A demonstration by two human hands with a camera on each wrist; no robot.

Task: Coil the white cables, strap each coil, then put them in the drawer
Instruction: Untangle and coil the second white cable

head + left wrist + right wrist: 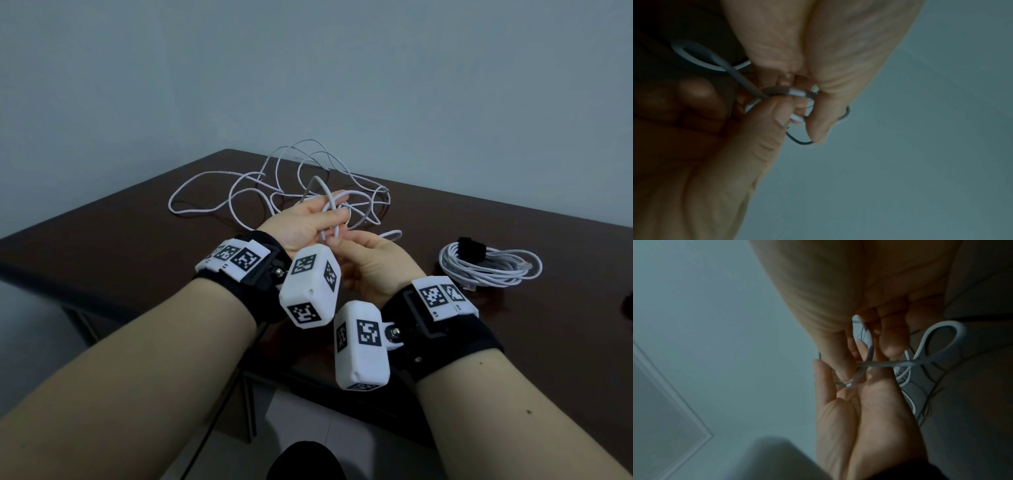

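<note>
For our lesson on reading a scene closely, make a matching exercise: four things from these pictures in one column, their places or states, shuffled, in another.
1. coiled white cable
2. loose white cable
3. black strap
4. left hand

A. sprawled across the dark brown table
B. wrapped round a coil
C. pinching a small loop
D. bundled, lying at the right

Pairs: 1-D, 2-A, 3-B, 4-C

A loose white cable (236,192) is sprawled in tangled loops across the far part of the table (102,240), one small loop of it raised off the surface. A coiled white cable (489,267), bound by a black strap (471,248), lies flat at the right.
</note>
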